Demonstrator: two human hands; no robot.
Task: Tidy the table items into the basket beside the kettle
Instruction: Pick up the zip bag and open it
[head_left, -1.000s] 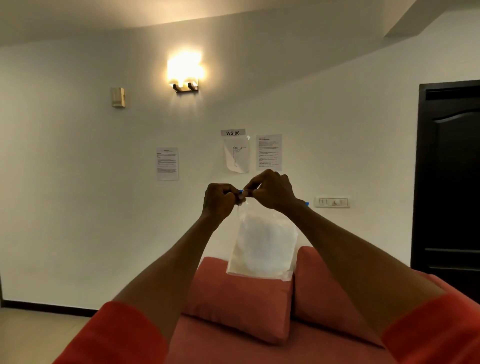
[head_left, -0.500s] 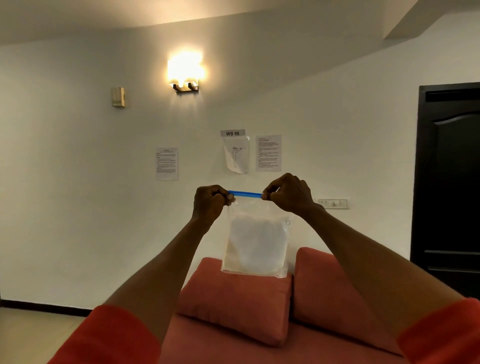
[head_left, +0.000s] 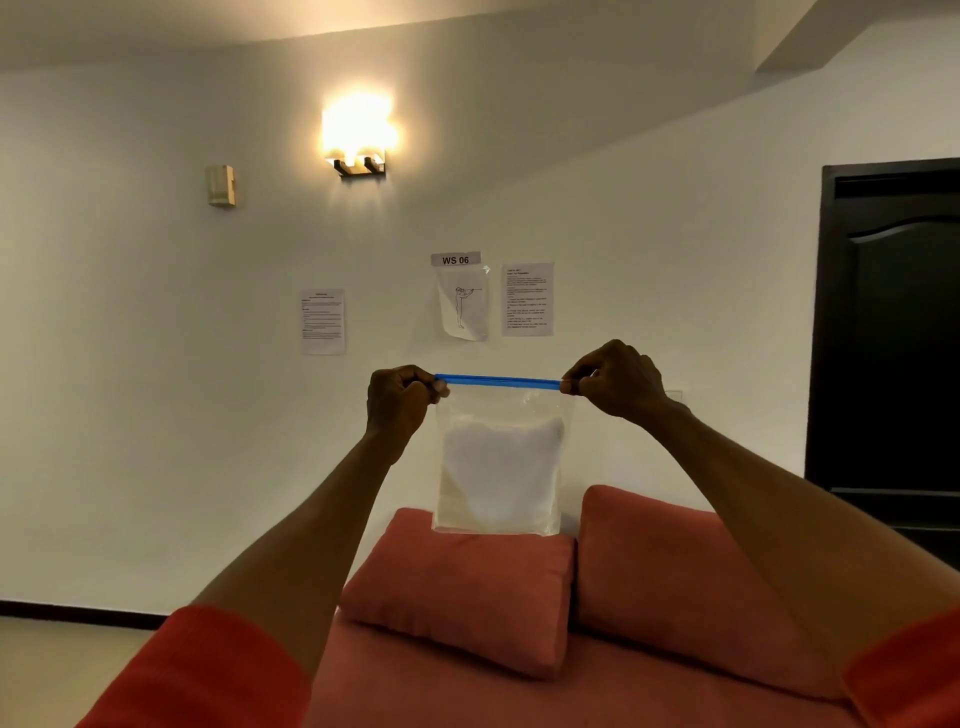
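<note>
Both arms are raised and extended in front of the person, and a clear zip bag (head_left: 498, 457) hangs between the hands at roughly mid-frame. The left hand (head_left: 397, 408) pinches the left end of the bag's blue seal strip (head_left: 497, 382), fingers curled around that corner. The right hand (head_left: 618, 379) pinches the right end of the same strip, fingers likewise curled. The strip runs straight and nearly level between the two grips. The bag hangs upright below the strip and holds a white, soft-looking content (head_left: 501, 467) that fills its lower and middle part; what the content is cannot be told. The bag touches nothing but the hands; its bottom edge appears in front of the top of a red cushion (head_left: 457, 592). A second red cushion (head_left: 675, 577) leans to the right of the first. Behind, on the white wall, are a lit wall lamp (head_left: 357, 137), several paper sheets and a label reading "WS 06" (head_left: 455, 259). A dark door (head_left: 893, 338) stands at the right edge. Orange sleeves (head_left: 208, 670) show at the bottom corners.
</note>
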